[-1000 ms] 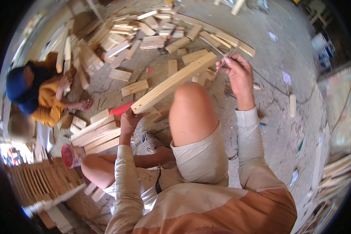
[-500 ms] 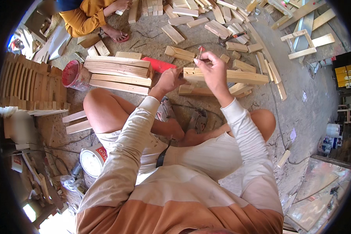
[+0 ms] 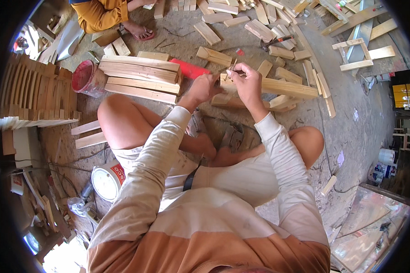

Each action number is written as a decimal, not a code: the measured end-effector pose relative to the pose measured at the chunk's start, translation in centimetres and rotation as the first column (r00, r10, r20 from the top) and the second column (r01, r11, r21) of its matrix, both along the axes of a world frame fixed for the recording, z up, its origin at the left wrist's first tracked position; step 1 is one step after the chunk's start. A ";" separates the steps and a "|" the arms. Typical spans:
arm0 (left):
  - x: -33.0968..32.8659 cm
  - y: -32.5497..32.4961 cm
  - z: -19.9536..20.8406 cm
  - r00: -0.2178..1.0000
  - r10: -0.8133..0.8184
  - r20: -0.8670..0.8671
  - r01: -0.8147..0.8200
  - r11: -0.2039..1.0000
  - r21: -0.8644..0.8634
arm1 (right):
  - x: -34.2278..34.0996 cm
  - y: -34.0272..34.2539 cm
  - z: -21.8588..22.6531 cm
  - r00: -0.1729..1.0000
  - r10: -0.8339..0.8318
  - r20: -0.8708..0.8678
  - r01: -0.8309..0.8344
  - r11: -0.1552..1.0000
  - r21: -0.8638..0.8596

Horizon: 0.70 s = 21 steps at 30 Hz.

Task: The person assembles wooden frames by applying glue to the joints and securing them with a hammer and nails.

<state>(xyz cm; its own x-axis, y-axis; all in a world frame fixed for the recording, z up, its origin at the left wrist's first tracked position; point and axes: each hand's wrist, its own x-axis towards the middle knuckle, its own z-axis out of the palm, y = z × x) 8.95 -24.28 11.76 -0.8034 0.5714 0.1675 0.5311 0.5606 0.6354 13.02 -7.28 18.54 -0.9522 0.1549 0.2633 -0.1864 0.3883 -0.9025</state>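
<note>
While the left hand [image 3: 204, 87] grips the near end of a long pale wooden batten [image 3: 278, 86] lying on the dusty concrete floor [image 3: 351, 123], right hand [image 3: 246, 82] fingers pinch a thin wooden sliver [image 3: 233, 65] upright above it; red cylindrical handle [image 3: 189, 69] touches the left hand.

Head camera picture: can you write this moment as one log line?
left hand: on end of long wooden bar | right hand: pinching thin pencil-like stick at bar | red tool: beside stacked planks | person: sitting on floor

I sit in a wood workshop: cut planks [image 3: 139, 75] and small blocks [image 3: 214, 55] lie all over the dusty floor [image 3: 351, 132].
</note>
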 end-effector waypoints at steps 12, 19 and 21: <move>0.0 -0.3 0.0 0.999 -0.005 0.034 0.004 0.999 0.033 | 2.2 1.5 3.7 0.991 0.088 -0.098 -0.026 0.859 0.511; -0.2 -0.1 0.3 0.999 -0.013 0.046 0.013 1.000 0.019 | 2.7 4.3 6.5 0.989 0.137 0.063 -0.134 0.607 0.783; -0.1 -0.1 0.6 0.997 -0.022 0.070 0.017 0.998 0.066 | 2.3 4.0 6.7 0.982 0.170 0.082 -0.173 0.630 0.757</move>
